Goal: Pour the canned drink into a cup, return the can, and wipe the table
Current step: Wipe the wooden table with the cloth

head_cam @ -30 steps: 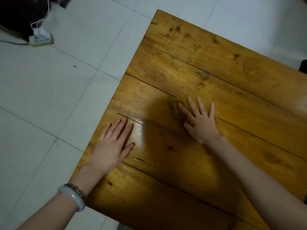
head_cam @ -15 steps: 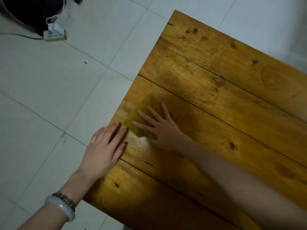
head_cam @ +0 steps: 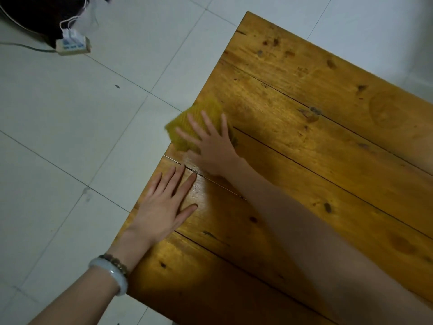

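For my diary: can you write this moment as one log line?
step: wiping | right hand: presses yellow cloth at table edge | left hand: flat on table

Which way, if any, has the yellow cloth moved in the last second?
Yes. The cloth under the right hand slid left, from mid-plank to overhang the table edge.

Two bare forearms and hands of one person, seen from above. The left hand (head_cam: 161, 207) leads back to a wrist wearing two pieces of jewellery side by side. Nearer the hand sits a thin beaded bracelet (head_cam: 116, 262) of small round beads in dull brown tones. Just behind it, touching it, is a thick smooth bangle (head_cam: 112, 275), pale milky white with a faint green tint and a soft shine. The left forearm (head_cam: 77, 301), the right hand (head_cam: 210, 146) and the right forearm (head_cam: 304, 231) are uncovered to the picture's edge.
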`<state>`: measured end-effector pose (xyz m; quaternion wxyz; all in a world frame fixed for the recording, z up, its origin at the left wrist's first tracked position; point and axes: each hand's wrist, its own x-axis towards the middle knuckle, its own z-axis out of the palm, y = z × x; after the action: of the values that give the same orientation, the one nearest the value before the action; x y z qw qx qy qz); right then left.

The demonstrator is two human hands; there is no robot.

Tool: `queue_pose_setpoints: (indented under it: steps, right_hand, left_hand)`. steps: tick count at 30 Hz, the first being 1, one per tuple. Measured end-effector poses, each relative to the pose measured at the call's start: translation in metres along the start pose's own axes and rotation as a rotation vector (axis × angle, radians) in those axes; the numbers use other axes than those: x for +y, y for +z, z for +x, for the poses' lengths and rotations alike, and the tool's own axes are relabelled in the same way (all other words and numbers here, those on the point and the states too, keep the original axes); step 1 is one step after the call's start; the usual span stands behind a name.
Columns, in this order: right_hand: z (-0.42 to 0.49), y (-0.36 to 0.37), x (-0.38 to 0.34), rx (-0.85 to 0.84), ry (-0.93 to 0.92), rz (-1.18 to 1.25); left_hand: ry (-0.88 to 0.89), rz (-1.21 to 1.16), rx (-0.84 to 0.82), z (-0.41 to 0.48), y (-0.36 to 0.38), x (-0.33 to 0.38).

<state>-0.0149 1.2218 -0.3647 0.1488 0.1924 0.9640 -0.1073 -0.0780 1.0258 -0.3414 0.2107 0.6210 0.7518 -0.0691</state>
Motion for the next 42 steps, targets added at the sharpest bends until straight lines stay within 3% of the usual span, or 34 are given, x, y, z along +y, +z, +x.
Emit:
queue_pose_setpoints:
  steps: [2, 5, 10, 13, 16, 19, 22, 24, 27, 32, 36, 39, 42]
  right_hand:
    - [-0.035, 0.009, 0.008, -0.004, -0.110, 0.043]
    - [-0.084, 0.019, 0.058, 0.014, -0.075, -0.030]
    - [-0.075, -0.007, 0.136, -0.004, 0.382, 0.095]
    - [-0.012, -0.021, 0.122, -0.001, 0.489, 0.188]
    - [0.023, -0.023, 0.077, 0.017, 0.370, 0.119]
    - [0.008, -0.012, 0.042, 0.014, 0.116, 0.024]
    - [-0.037, 0.004, 0.063, 0.005, -0.047, -0.055]
    - [-0.077, 0.014, 0.103, 0.048, -0.001, -0.028]
    - [-0.121, 0.014, 0.161, 0.059, 0.215, 0.031]
    - [-0.057, -0.005, 0.157, 0.073, 0.528, 0.118]
    - [-0.052, -0.004, 0.145, 0.090, 0.398, 0.049]
    - [-0.110, 0.015, 0.152, 0.087, 0.201, 0.015]
    - [-0.185, 0.040, 0.183, 0.105, 0.211, 0.025]
  left_hand:
    - [-0.003, 0.024, -0.017, 0.000, 0.003, 0.001]
    - [0.000, 0.045, -0.035, 0.000, 0.005, 0.002]
    - [-0.005, 0.046, -0.058, 0.003, 0.006, 0.002]
    - [-0.002, 0.051, -0.073, 0.004, 0.005, 0.003]
    - [-0.010, 0.028, -0.073, 0.003, 0.005, 0.003]
    - [-0.049, -0.069, -0.029, 0.003, 0.001, 0.005]
    - [-0.114, -0.126, 0.018, 0.013, -0.011, 0.015]
    - [-0.102, -0.103, 0.054, 0.028, -0.018, 0.023]
    - [-0.040, -0.096, 0.074, 0.055, -0.025, 0.036]
    - [0.044, -0.052, 0.074, 0.091, -0.027, 0.066]
    - [0.065, -0.086, 0.098, 0.098, -0.026, 0.088]
    - [0.083, -0.120, 0.103, 0.097, -0.025, 0.099]
    - [0.132, -0.120, 0.058, 0.099, -0.022, 0.112]
